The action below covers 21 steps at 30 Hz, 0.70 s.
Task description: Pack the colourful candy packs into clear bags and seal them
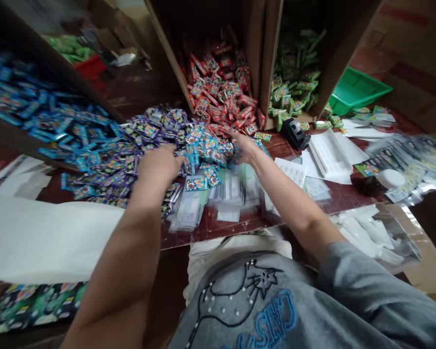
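The heap of small packets (148, 133) sprawls across the middle of the worktop (210, 228), well back from its near edge. Each packet is a flat, glossy rectangle with a printed cartoon front. The left and middle of the heap is mostly purple packets, tumbled at all angles and overlapping. Toward the right it turns to light blue packets (207, 145) mixed with a few red ones. The left hand (160, 164) lies on the near side of the purple part, and the right hand (244, 145), blurred, lies on the right end. One blue packet (196, 183) lies flat and face up on the near side of the heap.
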### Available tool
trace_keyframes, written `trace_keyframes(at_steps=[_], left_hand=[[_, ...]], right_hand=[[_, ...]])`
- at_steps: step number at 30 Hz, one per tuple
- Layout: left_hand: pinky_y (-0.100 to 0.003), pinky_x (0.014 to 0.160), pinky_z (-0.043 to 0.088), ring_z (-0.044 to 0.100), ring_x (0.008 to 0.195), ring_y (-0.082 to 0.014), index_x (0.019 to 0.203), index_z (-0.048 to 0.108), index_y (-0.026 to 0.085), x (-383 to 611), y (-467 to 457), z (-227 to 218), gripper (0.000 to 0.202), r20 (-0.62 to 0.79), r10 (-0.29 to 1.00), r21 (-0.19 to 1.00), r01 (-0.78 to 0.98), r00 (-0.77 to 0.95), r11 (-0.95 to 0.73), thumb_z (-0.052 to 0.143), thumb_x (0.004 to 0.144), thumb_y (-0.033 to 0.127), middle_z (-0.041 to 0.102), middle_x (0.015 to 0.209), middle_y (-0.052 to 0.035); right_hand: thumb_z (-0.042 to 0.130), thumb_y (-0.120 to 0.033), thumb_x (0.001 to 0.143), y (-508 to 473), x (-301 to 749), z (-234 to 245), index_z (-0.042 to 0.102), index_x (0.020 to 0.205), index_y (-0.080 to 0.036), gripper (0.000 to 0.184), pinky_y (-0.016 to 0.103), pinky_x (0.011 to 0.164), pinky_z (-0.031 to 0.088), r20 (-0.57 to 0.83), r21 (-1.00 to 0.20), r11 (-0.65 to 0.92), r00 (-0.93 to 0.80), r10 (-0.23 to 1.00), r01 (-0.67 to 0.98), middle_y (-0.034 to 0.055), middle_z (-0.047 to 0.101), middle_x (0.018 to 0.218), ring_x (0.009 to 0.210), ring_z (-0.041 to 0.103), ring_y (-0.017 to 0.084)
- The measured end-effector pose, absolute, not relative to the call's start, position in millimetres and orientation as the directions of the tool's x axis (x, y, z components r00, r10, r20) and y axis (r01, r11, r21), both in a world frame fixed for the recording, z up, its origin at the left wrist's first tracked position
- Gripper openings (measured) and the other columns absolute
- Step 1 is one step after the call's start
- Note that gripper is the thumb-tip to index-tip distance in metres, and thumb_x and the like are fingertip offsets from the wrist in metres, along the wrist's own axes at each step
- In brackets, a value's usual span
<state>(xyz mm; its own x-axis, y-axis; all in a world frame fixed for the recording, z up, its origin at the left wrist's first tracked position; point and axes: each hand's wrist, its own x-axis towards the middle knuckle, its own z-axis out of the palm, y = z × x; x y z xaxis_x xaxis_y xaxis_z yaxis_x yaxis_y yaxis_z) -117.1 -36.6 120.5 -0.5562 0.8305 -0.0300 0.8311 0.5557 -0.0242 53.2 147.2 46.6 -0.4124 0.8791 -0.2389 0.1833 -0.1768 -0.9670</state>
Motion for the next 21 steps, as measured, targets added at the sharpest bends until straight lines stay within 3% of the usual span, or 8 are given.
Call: trace_keyframes(at_steps=[2, 5, 7, 9, 13, 17, 19, 21], left_hand=[[-0.055, 0.104, 0.059, 0.075, 0.122, -0.0463, 0.142, 0.069, 0.004, -96.1, -75.4, 85.3, 0.058, -0.083, 0.821, -0.061, 0.825, -0.565, 0.562, 0.056, 0.106, 0.048, 0.077, 0.128, -0.0308], [-0.043, 0.104, 0.059, 0.071, 0.132, -0.0419, 0.152, 0.059, 0.001, -63.1, -125.5, 22.1, 0.075, -0.121, 0.822, -0.066, 0.831, -0.557, 0.553, 0.065, 0.1, 0.055, 0.072, 0.14, -0.0321], [-0.04, 0.098, 0.061, 0.072, 0.131, -0.0396, 0.161, 0.045, -0.004, -46.6, -147.8, -7.2, 0.079, -0.103, 0.811, -0.078, 0.817, -0.576, 0.571, 0.057, 0.106, 0.05, 0.07, 0.142, -0.0341], [-0.04, 0.09, 0.063, 0.078, 0.119, -0.0369, 0.166, 0.035, -0.005, -38.2, -159.4, -18.0, 0.073, -0.113, 0.804, -0.096, 0.812, -0.584, 0.576, 0.045, 0.111, 0.042, 0.074, 0.133, -0.033], [-0.036, 0.082, 0.063, 0.083, 0.1, -0.0326, 0.157, 0.054, -0.001, -47.4, -162.6, 2.9, 0.054, -0.251, 0.818, -0.116, 0.855, -0.518, 0.506, 0.037, 0.111, 0.023, 0.082, 0.109, -0.0256], [-0.035, 0.077, 0.062, 0.084, 0.099, -0.0311, 0.152, 0.065, 0.011, -83.6, -180.4, 38.1, 0.058, -0.291, 0.829, -0.071, 0.875, -0.478, 0.479, 0.033, 0.104, 0.008, 0.084, 0.114, -0.0212], [-0.036, 0.079, 0.062, 0.084, 0.1, -0.0321, 0.145, 0.072, 0.018, -106.2, -199.9, 49.9, 0.054, -0.243, 0.831, 0.019, 0.854, -0.501, 0.521, 0.036, 0.105, 0.014, 0.084, 0.12, -0.0172], [-0.037, 0.082, 0.062, 0.083, 0.099, -0.0318, 0.137, 0.076, 0.023, -126.0, -219.9, 56.2, 0.046, -0.147, 0.806, 0.184, 0.785, -0.573, 0.592, 0.044, 0.106, 0.029, 0.085, 0.12, -0.0124]], right_hand=[[0.068, -0.049, 0.1, 136.1, 74.2, 39.9, 0.053, 0.155, -0.013, 0.067, 0.076, 0.128, 0.032, -0.197, -0.957, -0.096, -0.374, 0.906, 0.274, 0.0254, 0.05, 0.167, 0.162, 0.041, 0.042], [0.08, -0.039, 0.091, 104.0, 98.3, 14.5, 0.052, 0.159, -0.012, 0.079, 0.064, 0.14, 0.011, -0.023, -0.933, 0.125, -0.402, 0.915, 0.338, 0.0244, 0.027, 0.182, 0.175, 0.011, 0.038], [0.076, -0.041, 0.096, 70.7, 105.1, -4.9, 0.053, 0.16, -0.009, 0.075, 0.066, 0.14, 0.016, 0.209, -0.803, 0.458, -0.539, 0.816, 0.382, 0.0265, 0.03, 0.18, 0.172, 0.019, 0.04], [0.065, -0.043, 0.105, 34.7, 100.0, -19.0, 0.056, 0.159, -0.012, 0.063, 0.066, 0.138, 0.025, 0.371, -0.586, 0.757, -0.735, 0.568, 0.289, 0.0245, 0.04, 0.176, 0.169, 0.031, 0.039], [0.05, -0.041, 0.116, 1.1, 58.8, -30.7, 0.066, 0.153, -0.028, 0.042, 0.065, 0.141, 0.02, 0.317, -0.254, 0.963, -0.948, -0.004, -0.089, 0.0071, 0.064, 0.163, 0.162, 0.046, 0.028], [0.057, -0.034, 0.113, 42.6, 28.0, -32.7, 0.078, 0.132, -0.027, 0.029, 0.078, 0.136, 0.021, 0.225, -0.176, 0.984, -0.974, 0.009, -0.032, 0.0056, 0.072, 0.154, 0.158, 0.052, 0.035], [0.059, -0.027, 0.111, 67.4, 28.0, -30.0, 0.077, 0.134, -0.028, 0.03, 0.083, 0.133, 0.018, 0.232, -0.16, 0.987, -0.972, 0.046, 0.009, 0.0067, 0.066, 0.161, 0.161, 0.047, 0.038], [0.064, -0.036, 0.109, 78.5, 33.7, -23.3, 0.069, 0.149, -0.027, 0.041, 0.083, 0.133, 0.016, 0.308, -0.212, 0.977, -0.947, 0.092, 0.026, 0.0117, 0.058, 0.168, 0.163, 0.043, 0.04]])
